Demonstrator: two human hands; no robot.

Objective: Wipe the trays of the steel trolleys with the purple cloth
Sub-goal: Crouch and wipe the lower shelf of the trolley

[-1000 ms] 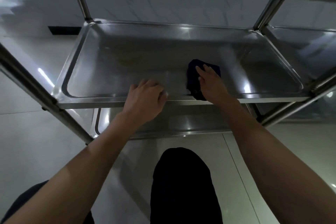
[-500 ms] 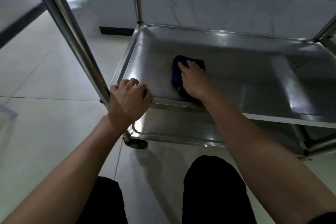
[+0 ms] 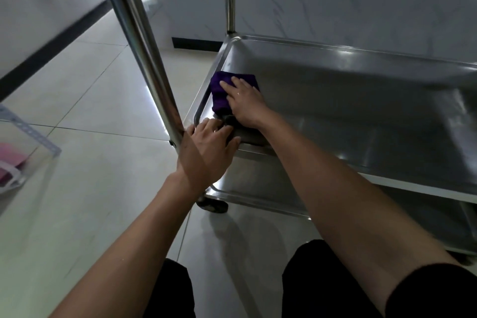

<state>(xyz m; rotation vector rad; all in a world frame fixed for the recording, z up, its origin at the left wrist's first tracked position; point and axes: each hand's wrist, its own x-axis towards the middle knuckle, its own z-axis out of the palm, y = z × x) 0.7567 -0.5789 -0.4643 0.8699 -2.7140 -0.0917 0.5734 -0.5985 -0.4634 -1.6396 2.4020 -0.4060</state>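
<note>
Wiping has travelled leftward: a second ago the purple cloth sat right of centre in the middle tray; now it lies in the near-left corner. Right hand presses it flat, fingers spread. Left hand has slid along the front rim to the corner by the upright post, fingers curled over the rim. Judged: this pass has reached the tray's end; the rest of the trays remain. Count: one cloth, two hands, two trays plainly seen on one trolley, one caster.
</note>
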